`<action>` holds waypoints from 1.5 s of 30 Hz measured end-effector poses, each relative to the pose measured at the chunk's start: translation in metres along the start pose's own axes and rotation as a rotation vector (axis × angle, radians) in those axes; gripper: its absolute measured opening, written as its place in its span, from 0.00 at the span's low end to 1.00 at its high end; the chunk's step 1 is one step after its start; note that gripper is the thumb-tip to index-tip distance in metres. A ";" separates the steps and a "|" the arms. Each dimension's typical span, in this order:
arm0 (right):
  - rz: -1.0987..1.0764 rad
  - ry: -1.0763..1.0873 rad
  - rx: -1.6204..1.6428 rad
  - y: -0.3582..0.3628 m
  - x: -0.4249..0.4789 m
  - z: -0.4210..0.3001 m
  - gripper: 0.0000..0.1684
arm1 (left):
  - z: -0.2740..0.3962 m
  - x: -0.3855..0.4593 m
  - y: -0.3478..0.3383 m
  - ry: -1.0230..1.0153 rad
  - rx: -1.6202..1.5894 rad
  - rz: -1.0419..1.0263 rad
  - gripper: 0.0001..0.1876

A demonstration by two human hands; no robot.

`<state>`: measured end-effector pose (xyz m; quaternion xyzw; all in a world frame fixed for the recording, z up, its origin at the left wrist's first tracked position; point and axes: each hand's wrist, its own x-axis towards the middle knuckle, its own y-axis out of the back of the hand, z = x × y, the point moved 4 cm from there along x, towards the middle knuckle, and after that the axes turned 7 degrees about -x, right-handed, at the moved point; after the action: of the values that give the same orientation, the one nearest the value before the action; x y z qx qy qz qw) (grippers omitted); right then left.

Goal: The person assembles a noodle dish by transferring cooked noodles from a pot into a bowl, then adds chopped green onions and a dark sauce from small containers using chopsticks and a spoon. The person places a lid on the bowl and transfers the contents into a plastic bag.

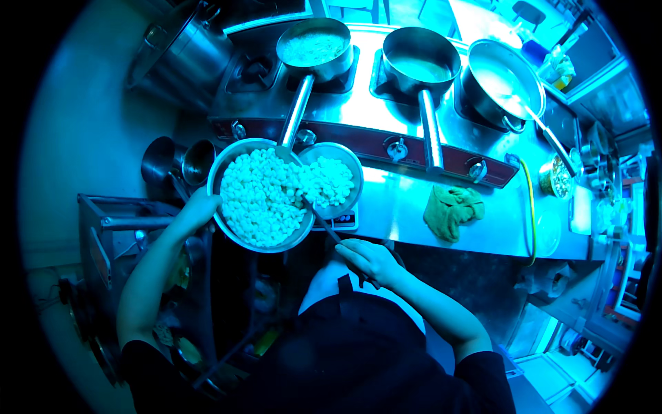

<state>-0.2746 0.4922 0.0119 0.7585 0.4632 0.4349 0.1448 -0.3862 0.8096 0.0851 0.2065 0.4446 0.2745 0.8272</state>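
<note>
My left hand (204,207) grips the rim of a large metal bowl (218,233) full of small pale, rounded food pieces (261,199). My right hand (370,259) is closed around the dark handle of a utensil (326,225), whose head is hidden at the bowl's right side. Against that side is a smaller metal bowl (356,164), which holds more of the same pieces (327,181). The two bowls overlap in the view, and pieces lie where they meet. Under the smaller bowl, a kitchen scale (347,220) partly shows on the counter's front edge.
Two long-handled saucepans (314,59) (421,62) and a wide pot (504,85) with a utensil in it stand on the stove. A crumpled cloth (453,211) and a yellow hose (530,212) lie on the counter. A tall stockpot (181,62) stands at upper left, a metal-framed rack (139,222) below it.
</note>
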 end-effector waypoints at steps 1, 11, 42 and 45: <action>-0.125 -0.092 0.064 -0.003 -0.009 0.006 0.24 | -0.001 0.001 0.000 -0.002 0.000 -0.002 0.11; 0.251 -0.435 0.162 0.058 -0.008 0.027 0.11 | -0.005 0.003 0.005 -0.016 -0.028 -0.104 0.24; -0.021 -0.007 0.093 0.019 0.025 -0.009 0.19 | -0.012 -0.001 0.006 -0.022 -0.123 -0.050 0.12; -0.107 -0.109 0.171 0.017 0.013 -0.005 0.18 | -0.011 -0.002 0.003 -0.002 -0.117 -0.024 0.13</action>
<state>-0.2664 0.4928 0.0327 0.7646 0.5300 0.3437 0.1275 -0.3972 0.8118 0.0821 0.1530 0.4294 0.2900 0.8415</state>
